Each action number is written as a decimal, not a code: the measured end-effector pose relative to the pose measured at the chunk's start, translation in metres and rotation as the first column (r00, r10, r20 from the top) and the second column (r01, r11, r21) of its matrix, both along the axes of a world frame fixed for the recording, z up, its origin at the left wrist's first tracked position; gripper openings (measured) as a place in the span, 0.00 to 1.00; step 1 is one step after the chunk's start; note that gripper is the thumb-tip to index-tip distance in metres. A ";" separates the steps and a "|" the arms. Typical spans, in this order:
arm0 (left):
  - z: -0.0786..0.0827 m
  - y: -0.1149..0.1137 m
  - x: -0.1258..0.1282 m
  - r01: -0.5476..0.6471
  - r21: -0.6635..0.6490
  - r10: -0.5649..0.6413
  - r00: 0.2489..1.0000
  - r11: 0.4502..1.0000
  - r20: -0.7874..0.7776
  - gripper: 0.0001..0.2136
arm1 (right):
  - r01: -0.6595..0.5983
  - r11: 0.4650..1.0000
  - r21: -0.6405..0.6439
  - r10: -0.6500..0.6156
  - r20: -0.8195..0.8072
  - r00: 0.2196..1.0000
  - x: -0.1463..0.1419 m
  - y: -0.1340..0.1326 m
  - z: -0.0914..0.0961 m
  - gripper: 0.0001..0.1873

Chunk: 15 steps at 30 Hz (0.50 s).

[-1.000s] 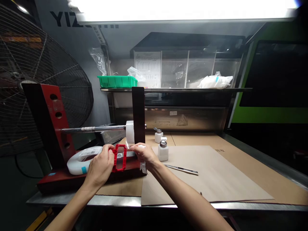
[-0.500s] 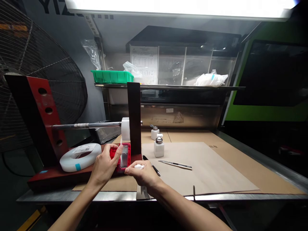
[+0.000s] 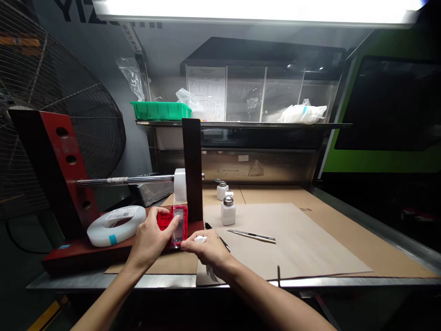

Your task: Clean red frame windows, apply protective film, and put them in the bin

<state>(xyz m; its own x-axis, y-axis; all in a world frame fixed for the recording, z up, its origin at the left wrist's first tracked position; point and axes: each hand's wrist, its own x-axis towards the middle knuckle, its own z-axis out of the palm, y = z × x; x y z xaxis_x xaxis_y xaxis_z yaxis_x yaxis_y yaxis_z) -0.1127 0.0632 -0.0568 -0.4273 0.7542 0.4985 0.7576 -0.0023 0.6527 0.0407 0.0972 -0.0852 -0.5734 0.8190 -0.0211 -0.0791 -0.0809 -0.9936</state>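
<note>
My left hand (image 3: 151, 236) grips a red plastic part (image 3: 166, 219) with a clear rectangular window, its thumb lying across the window. A clear film strip (image 3: 179, 202) hangs from a white roll (image 3: 179, 185) on the metal rod down to the red part. At the part's lower right corner, the thumb and forefinger of my right hand (image 3: 206, 249) pinch together. Crumpled white tissue (image 3: 200, 239) pokes out of that closed hand, and more white material hangs beneath it.
A red and black stand (image 3: 193, 161) carries the rod. On its base lies a large film roll (image 3: 117, 226). To the right are a craft knife (image 3: 251, 236), a black pen (image 3: 224, 243), two white pump bottles (image 3: 228, 214) and brown paper (image 3: 292, 243). A green bin (image 3: 161, 111) sits on the shelf.
My left thumb has moved right, further over the window. The film strip, seen edge-on before, now faces me and lies against the part's top. My right hand has barely shifted.
</note>
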 end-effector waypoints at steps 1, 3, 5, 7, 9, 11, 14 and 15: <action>-0.001 0.001 0.000 -0.002 0.001 0.002 1.000 1.000 0.004 0.17 | 0.008 1.000 0.018 -0.008 0.020 1.000 0.001 0.000 0.001 0.08; -0.002 0.003 0.000 -0.004 0.003 0.004 1.000 1.000 0.015 0.17 | 0.020 0.997 0.068 -0.024 0.056 0.998 0.002 0.000 0.002 0.08; -0.002 0.005 0.000 -0.009 0.003 0.008 1.000 1.000 0.024 0.17 | 0.014 0.991 0.134 -0.026 0.093 0.995 0.003 0.001 0.003 0.08; -0.002 0.005 0.001 -0.014 0.003 0.014 0.999 1.000 0.031 0.17 | -0.008 0.976 0.216 -0.021 0.133 0.991 0.006 0.003 0.002 0.10; -0.002 0.005 0.001 -0.022 0.006 0.022 0.999 1.000 0.034 0.17 | -0.011 0.953 0.304 -0.040 0.159 0.986 0.009 0.006 0.003 0.12; -0.002 0.005 0.002 -0.029 0.011 0.029 0.999 1.000 0.035 0.18 | 0.029 0.917 0.397 -0.090 0.138 0.986 0.012 0.009 0.007 0.11; -0.001 0.004 0.004 -0.031 0.011 0.031 0.999 0.999 0.035 0.18 | 0.053 0.841 0.538 -0.121 0.092 0.988 0.014 0.012 0.016 0.06; -0.001 0.004 0.005 -0.030 0.009 0.029 0.999 1.000 0.035 0.18 | 0.023 0.813 0.581 -0.105 0.107 0.989 0.014 0.013 0.019 0.07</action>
